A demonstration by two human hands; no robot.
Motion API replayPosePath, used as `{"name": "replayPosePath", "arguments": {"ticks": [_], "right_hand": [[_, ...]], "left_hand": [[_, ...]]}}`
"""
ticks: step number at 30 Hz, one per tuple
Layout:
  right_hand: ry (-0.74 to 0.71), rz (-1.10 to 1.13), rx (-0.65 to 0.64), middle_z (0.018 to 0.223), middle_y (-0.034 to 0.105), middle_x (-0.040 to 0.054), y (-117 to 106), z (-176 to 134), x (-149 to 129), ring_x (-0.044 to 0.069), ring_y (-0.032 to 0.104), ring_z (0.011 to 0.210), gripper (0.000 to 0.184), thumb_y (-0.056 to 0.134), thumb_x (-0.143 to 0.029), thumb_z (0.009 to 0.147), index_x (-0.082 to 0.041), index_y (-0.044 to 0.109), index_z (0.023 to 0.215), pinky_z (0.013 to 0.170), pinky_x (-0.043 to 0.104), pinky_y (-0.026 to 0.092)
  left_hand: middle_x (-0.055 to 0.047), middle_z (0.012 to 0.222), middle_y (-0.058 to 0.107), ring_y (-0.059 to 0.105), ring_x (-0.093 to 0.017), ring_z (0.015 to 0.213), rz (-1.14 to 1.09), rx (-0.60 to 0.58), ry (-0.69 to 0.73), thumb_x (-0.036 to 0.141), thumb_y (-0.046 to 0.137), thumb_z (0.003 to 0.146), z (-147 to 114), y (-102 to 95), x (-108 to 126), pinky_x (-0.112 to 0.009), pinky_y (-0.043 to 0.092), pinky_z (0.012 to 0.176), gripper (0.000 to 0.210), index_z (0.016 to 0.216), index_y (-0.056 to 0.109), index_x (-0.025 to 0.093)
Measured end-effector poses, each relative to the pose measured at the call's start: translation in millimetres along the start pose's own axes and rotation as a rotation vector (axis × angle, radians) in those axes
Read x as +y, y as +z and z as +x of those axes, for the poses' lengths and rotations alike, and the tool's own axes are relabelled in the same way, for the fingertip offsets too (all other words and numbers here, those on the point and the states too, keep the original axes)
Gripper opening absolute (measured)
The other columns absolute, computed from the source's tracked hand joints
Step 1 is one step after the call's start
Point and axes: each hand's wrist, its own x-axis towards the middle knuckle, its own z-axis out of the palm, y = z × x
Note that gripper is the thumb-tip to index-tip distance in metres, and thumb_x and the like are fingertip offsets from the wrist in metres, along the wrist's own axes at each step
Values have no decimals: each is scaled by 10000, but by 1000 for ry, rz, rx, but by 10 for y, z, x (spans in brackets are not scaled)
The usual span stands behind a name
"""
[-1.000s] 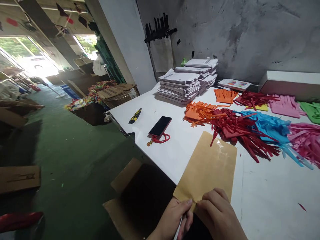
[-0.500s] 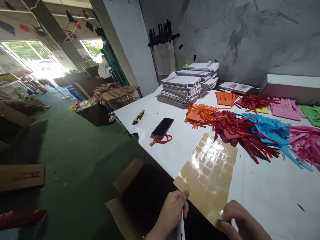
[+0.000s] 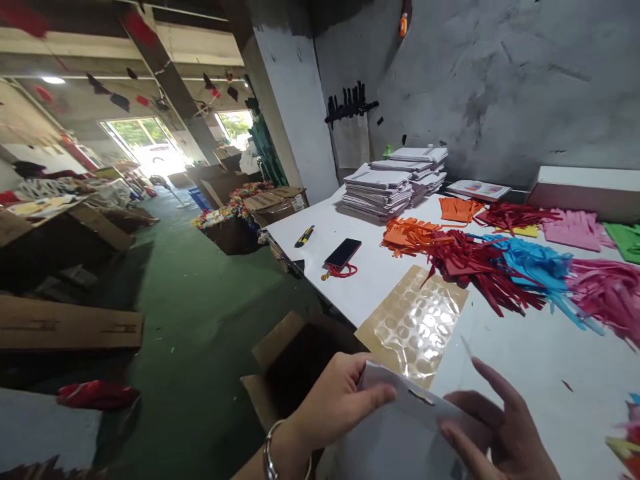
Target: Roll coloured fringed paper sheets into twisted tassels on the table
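My left hand (image 3: 345, 400), with a silver bangle at the wrist, grips the upper left corner of a white paper packet (image 3: 400, 433), thumb across its front. Near the packet's top edge is a small slot or fastening, too small to make out. At the packet's right side is my right hand (image 3: 500, 420), thumb in front and a finger behind the top edge. Its index finger is raised, and a small clear piece, apparently a round sticker (image 3: 466, 347), stands at the tip. Just beyond lies a tan sheet of clear round stickers (image 3: 415, 320), partly covered by the packet.
On the white table (image 3: 385, 280) lie a phone (image 3: 343, 253) with a red strap, a yellow-black cutter (image 3: 305, 236), white paper stacks (image 3: 377, 190), and orange, red, blue (image 3: 535, 260) and pink fringed bundles. An open cardboard box (image 3: 280, 347) stands below the table edge.
My right hand has left the sticker sheet's lower corner and come to the packet. My left hand has raised the packet into view. The sheet now lies flatter, and the camera view has shifted.
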Motion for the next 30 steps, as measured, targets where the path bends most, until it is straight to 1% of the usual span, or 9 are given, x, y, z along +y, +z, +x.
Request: {"name": "replayPosePath", "arguments": {"ticks": [2, 4, 5, 7, 9, 10, 13, 20, 30], "right_hand": [[-200, -124, 88, 1161, 667, 87, -270, 93, -92, 225, 702, 967, 442, 670, -458, 903, -295, 552, 1297, 755, 301, 609], [-386, -266, 207, 1185, 628, 72, -509, 136, -228, 214, 661, 1023, 207, 683, -338, 902, -295, 650, 1102, 844, 312, 575], [-455, -295, 194, 1127, 640, 60, -600, 136, -304, 199, 661, 994, 127, 658, -275, 917, -295, 661, 1043, 837, 296, 567], [-521, -272, -5, 957, 669, 27, -711, 109, -436, 163, 683, 869, 125, 601, -192, 942, -293, 644, 1002, 753, 239, 571], [-492, -252, -231, 836, 668, -9, -735, 67, -503, 125, 676, 726, 119, 576, -173, 955, -283, 614, 980, 639, 180, 557], [-458, -265, -289, 810, 661, -20, -730, 46, -505, 112, 663, 687, 101, 574, -178, 959, -276, 600, 960, 606, 164, 543], [-371, -330, -319, 807, 645, -31, -716, -8, -430, 97, 636, 672, 81, 540, -198, 977, -265, 571, 942, 600, 157, 522], [-400, -397, -239, 835, 638, -33, -792, -73, -323, 94, 631, 688, 68, 549, -195, 969, -263, 545, 964, 609, 154, 520], [-522, -540, -30, 910, 695, 11, -696, -176, -133, 134, 700, 774, 70, 523, -231, 1005, -246, 564, 1060, 669, 196, 561]], "left_hand": [[8, 660, 545, 474, -112, 613, -22, 82, 51, 518, 740, 824, -10, 143, 64, -205, 364, 543, 404, 771, 663, 125], [7, 657, 549, 479, -115, 611, -47, 151, 85, 518, 716, 844, -5, 320, 88, -208, 376, 543, 399, 787, 654, 128], [-1, 666, 564, 492, -121, 618, -51, 175, 96, 518, 710, 849, -3, 412, 92, -211, 388, 546, 396, 799, 656, 129], [-18, 692, 594, 517, -133, 637, -41, 224, 123, 510, 700, 859, -1, 590, 90, -215, 413, 553, 385, 809, 662, 131], [-27, 704, 614, 528, -137, 645, -16, 252, 152, 488, 697, 869, -1, 743, 88, -214, 425, 554, 360, 806, 667, 134], [-28, 702, 620, 528, -136, 641, -7, 254, 160, 477, 694, 874, 0, 809, 89, -212, 426, 551, 348, 807, 670, 136], [-23, 680, 618, 512, -128, 616, 23, 238, 181, 456, 683, 884, 3, 958, 94, -203, 410, 529, 329, 784, 662, 143], [-20, 690, 602, 505, -130, 638, 75, 188, 184, 470, 650, 905, -2, 1102, 112, -206, 398, 546, 349, 770, 646, 148], [-23, 706, 591, 510, -138, 646, -35, 118, 116, 521, 684, 867, -17, 1122, 139, -224, 412, 562, 389, 792, 643, 142]]}}
